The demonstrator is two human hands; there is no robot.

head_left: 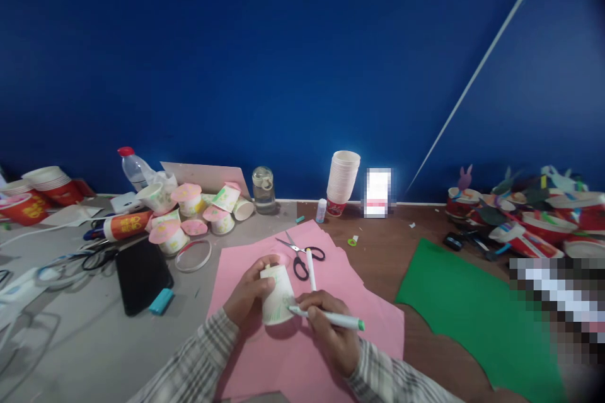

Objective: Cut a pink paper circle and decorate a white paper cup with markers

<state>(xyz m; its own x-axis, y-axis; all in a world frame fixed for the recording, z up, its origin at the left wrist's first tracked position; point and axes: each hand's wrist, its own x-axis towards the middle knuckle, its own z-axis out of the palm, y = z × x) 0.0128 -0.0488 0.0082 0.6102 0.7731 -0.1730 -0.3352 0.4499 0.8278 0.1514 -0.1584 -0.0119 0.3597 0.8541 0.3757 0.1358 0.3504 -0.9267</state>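
My left hand [250, 289] is closed around a white paper cup [275, 302] held upside down over pink paper sheets [373, 321]. Green strokes show on the cup's side, mostly near its wide rim. Between the fingers of my right hand [331, 330] is a green marker [343, 320], its tip at the cup's side near the rim. Just beyond the cup, scissors [297, 249] with black handles lie spread on the pink paper. Another white marker with a yellow end [310, 264] lies across them.
Decorated cups with pink tops [189, 198] crowd the left, near a black phone [144, 277] and a tape roll [193, 256]. A cup stack [343, 176], glue stick [321, 210] and water bottle [263, 190] stand behind. Green paper [472, 302] and red cups [548, 223] are at right.
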